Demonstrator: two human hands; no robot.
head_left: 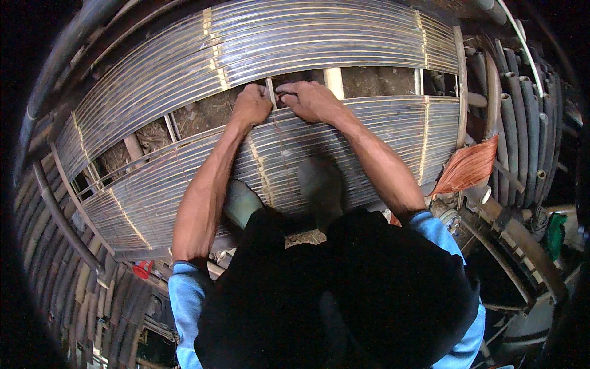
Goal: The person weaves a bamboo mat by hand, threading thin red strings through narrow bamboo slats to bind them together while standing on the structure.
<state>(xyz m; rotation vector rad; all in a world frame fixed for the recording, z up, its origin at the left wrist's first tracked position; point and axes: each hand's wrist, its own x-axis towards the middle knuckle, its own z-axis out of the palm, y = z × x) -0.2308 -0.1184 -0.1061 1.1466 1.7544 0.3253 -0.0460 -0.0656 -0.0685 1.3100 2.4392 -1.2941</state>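
Note:
A large frame of thin, pale slats (344, 132) lies before me, with a second slatted section (295, 43) beyond it. Across the gap between them runs a narrow light crosspiece (271, 91). My left hand (253, 106) is closed at the left side of this crosspiece, on the near edge of the gap. Just right of it, my right hand (310, 100) has its thumb and forefinger curled close together, near the crosspiece. Whatever the fingertips grip is too small or hidden to name. A thin dark strand seems to trail down over the slats below them.
My shoes (244, 203) rest on the near slats. An orange-red bundle of strands (468, 165) lies at the frame's right corner. Bamboo poles (522, 129) are stacked at the right, and more poles (46, 227) at the left. A small red object (142, 269) sits below the frame's left corner.

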